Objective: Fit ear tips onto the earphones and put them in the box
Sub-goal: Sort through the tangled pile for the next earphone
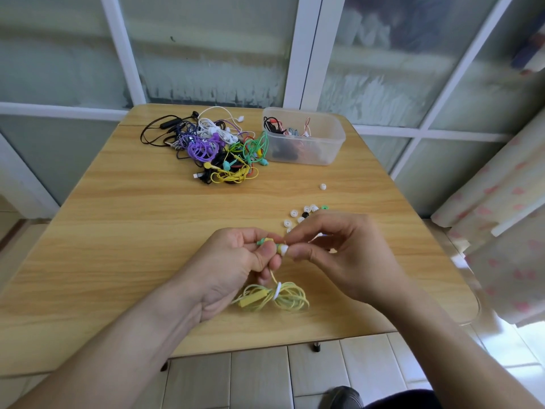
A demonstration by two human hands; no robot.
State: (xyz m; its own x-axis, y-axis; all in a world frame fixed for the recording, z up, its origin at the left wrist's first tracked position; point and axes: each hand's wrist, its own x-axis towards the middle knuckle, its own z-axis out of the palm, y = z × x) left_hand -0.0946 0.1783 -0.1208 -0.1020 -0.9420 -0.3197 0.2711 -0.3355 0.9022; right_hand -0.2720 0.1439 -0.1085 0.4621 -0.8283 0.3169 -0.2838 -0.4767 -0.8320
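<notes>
Both forearms are bare from the lower edge of the picture up to the wrists, with no sleeve, cuff, watch or band showing on either. The left hand (233, 261) and the right hand (339, 252) wear no gloves and no rings that can be made out. The fingernails are short and unpainted. At the bottom edge, dark clothing (401, 404) covers the lap, and a dark grey shoe toe (343, 397) shows beside it.

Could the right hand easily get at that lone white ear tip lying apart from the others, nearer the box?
Probably yes. The lone white ear tip lies on bare table beyond the right hand, nothing between them, but its fingers now pinch a white tip at the yellow earphone.
</notes>
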